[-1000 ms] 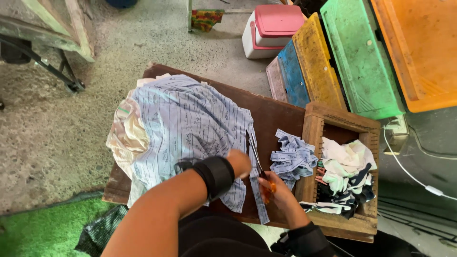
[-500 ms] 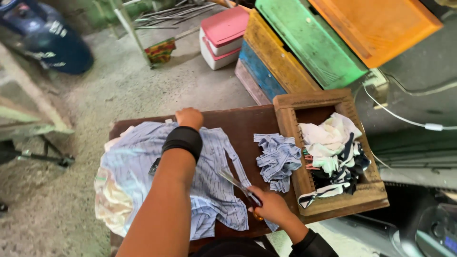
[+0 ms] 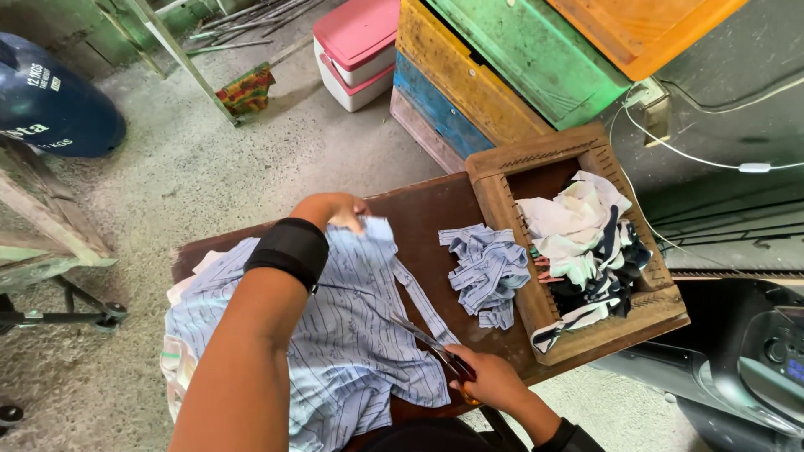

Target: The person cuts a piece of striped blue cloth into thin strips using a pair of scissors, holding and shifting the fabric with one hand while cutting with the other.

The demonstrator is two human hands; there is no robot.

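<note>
One striped blue shirt (image 3: 335,351) lies spread on the brown counter (image 3: 419,209). Both hands grip: the left hand (image 3: 335,211) pinches its far edge, the right hand (image 3: 490,381) clamps scissors (image 3: 431,347) (blades in the cloth). Cut strips (image 3: 486,272) lie beside a wooden tray (image 3: 502,163) of scraps.
</note>
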